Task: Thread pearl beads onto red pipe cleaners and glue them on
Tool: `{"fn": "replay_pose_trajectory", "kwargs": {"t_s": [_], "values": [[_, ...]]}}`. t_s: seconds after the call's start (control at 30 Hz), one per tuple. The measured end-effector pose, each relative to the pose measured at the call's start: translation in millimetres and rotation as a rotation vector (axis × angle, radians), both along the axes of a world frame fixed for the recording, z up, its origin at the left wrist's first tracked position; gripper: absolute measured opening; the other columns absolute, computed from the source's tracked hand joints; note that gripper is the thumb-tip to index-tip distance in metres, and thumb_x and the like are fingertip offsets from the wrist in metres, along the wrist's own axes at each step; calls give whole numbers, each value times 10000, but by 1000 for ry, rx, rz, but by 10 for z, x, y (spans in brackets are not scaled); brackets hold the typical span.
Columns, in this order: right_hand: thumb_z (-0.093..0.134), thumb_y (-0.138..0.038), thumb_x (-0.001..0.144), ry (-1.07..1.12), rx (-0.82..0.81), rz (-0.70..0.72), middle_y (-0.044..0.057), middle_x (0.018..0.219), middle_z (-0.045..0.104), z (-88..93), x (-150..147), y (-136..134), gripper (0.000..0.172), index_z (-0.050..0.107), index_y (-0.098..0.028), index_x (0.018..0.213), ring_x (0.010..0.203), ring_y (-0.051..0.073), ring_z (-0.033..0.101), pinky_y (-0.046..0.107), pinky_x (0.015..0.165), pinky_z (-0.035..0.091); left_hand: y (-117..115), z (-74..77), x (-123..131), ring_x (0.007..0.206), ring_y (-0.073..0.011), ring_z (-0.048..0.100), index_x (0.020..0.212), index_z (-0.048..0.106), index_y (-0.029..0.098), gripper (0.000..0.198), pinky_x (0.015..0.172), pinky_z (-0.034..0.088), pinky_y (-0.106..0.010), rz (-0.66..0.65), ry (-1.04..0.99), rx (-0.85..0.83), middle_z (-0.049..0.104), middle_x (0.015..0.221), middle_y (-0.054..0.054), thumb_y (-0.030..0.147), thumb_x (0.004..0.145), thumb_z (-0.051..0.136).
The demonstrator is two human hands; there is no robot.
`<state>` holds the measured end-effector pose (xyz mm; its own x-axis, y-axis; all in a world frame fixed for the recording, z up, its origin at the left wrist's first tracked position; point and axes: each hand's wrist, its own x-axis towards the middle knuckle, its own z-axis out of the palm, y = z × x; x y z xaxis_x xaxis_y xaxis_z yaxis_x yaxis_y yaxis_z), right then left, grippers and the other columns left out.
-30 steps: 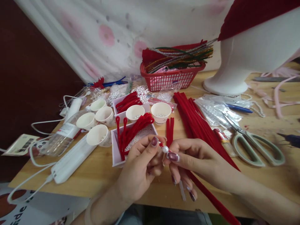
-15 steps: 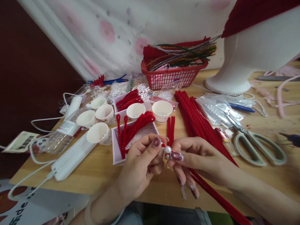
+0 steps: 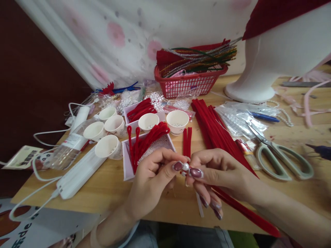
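In front of me, my left hand [image 3: 156, 181] and my right hand [image 3: 216, 172] meet at the fingertips. Between them shows a white pearl bead [image 3: 185, 166], with a bit of red and smaller beads just below it. My left thumb and fingers pinch the bead's left side. The right thumb presses its right side, other fingers of that hand hanging loosely below. From under my right hand a long red chenille stem [image 3: 248, 210] trails to the lower right; where its end meets the beads is hidden. A narrow clear strip [image 3: 200, 206] hangs below the fingers.
Behind my hands stand a lilac box [image 3: 128, 167] of red loops and beads, and several paper cups [image 3: 178, 120]. Red stems [image 3: 217, 134], scissors [image 3: 280, 158] and a white stand [image 3: 250, 91] lie or stand rightward. A red basket [image 3: 191, 84] is at the back, a power strip [image 3: 77, 177] left.
My left thumb has moved right, up against the pearl bead, closing the gap between the hands. The red stem's trailing end has swung slightly upward. The view has shifted a little.
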<state>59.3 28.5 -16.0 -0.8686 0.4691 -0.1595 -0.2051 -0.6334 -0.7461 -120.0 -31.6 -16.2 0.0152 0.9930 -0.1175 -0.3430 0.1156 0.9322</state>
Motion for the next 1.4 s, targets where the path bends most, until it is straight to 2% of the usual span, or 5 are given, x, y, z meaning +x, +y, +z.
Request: {"fn": "replay_pose_trajectory", "kwargs": {"t_s": [0.17,0.33,0.8,1.1,1.4], "values": [[694,-312,950,-9,88,-31,27,736,736,-27,-5,-19,189,714,-126,925,473,59,649,140,459,592,49,71,77,429,-8,376,738,783,213,178,400,293,-84,31,-301,-129,607,558,28,359,720,884],[687,-318,950,-51,164,-70,30,710,702,-2,-22,-52,211,708,-122,873,493,52,580,109,432,550,62,86,102,421,-4,393,711,779,187,208,391,286,-75,26,-372,-165,641,554,3,333,666,920],[700,-348,935,-76,159,-105,27,665,693,9,-31,-68,252,699,-128,811,454,61,584,129,405,537,14,-15,96,477,-47,489,787,778,194,260,417,336,-125,39,-149,-101,635,616,3,439,740,853],[696,-331,944,-42,168,-107,31,682,706,-14,-40,-56,224,705,-124,860,501,76,625,166,482,572,7,-27,77,517,-62,525,837,799,213,246,449,378,-139,47,-43,-56,662,648,-8,452,780,819],[695,-359,944,-40,216,-137,35,684,718,-16,-43,-55,246,678,-136,841,477,79,617,176,461,554,16,-31,46,469,-54,395,946,806,207,317,426,298,-170,45,38,-40,554,573,29,467,765,826]]}}
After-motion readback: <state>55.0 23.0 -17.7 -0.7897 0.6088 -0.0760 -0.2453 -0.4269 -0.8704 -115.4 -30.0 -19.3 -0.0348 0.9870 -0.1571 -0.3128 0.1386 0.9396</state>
